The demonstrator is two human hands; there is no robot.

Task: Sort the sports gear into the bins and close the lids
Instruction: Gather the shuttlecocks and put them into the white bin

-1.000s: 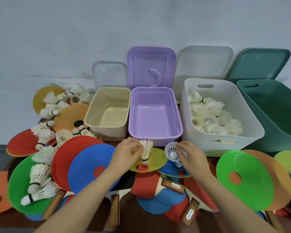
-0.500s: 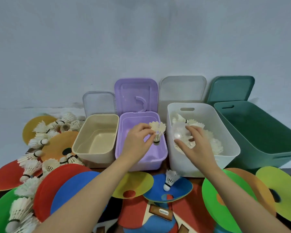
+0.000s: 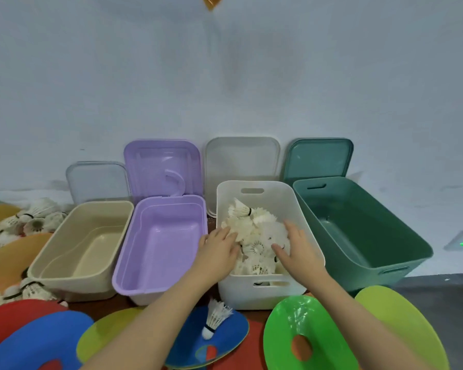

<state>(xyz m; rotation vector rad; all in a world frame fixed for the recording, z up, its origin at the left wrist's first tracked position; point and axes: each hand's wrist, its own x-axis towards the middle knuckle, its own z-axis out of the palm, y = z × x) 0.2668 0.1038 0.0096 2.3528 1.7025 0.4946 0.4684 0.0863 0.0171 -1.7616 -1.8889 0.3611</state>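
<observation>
Four open bins stand in a row against the wall: beige, purple, white and dark green. The white bin holds a pile of white shuttlecocks. My left hand reaches over that bin's left rim, its fingers stretched against the pile. My right hand lies on the pile with fingers spread. I see nothing held in either hand. One shuttlecock stands cork-down on a blue disc in front of the bins.
Each bin's lid leans on the wall behind it: clear, purple, grey-white, green. More shuttlecocks lie at the left on orange discs. Red, blue, yellow and green discs cover the front.
Both hands carried shuttlecocks from the discs up to the white bin and now rest on the pile with nothing visibly held. The view has tilted upward.
</observation>
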